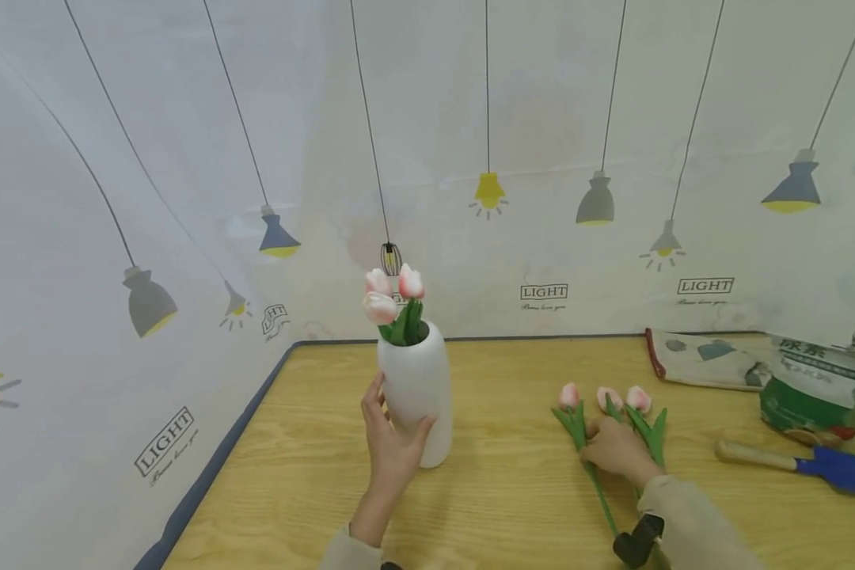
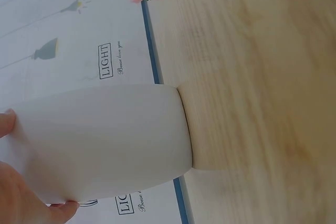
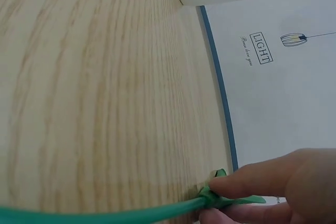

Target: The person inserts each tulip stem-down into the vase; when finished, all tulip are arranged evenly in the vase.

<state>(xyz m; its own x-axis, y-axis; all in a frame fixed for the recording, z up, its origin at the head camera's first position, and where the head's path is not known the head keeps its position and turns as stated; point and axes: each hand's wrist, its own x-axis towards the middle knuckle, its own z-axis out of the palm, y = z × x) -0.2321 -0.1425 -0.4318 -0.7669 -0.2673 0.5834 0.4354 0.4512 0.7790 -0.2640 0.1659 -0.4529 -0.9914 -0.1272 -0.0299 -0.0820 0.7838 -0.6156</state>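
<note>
A white vase stands upright on the wooden table, with several pink-and-white tulips poking out of its mouth. My left hand grips the vase from the near left side, thumb and fingers spread round it. To the right, my right hand pinches the green stem of a tulip near its leaves. Thumb and fingertips close on that stem in the right wrist view. Two more tulips lie beside this hand, their stems partly hidden by it.
A blue trowel with a wooden handle lies at the right. Behind it are a green-and-white bag and a folded printed cloth. A wall covering with lamp drawings borders the table at the back and left.
</note>
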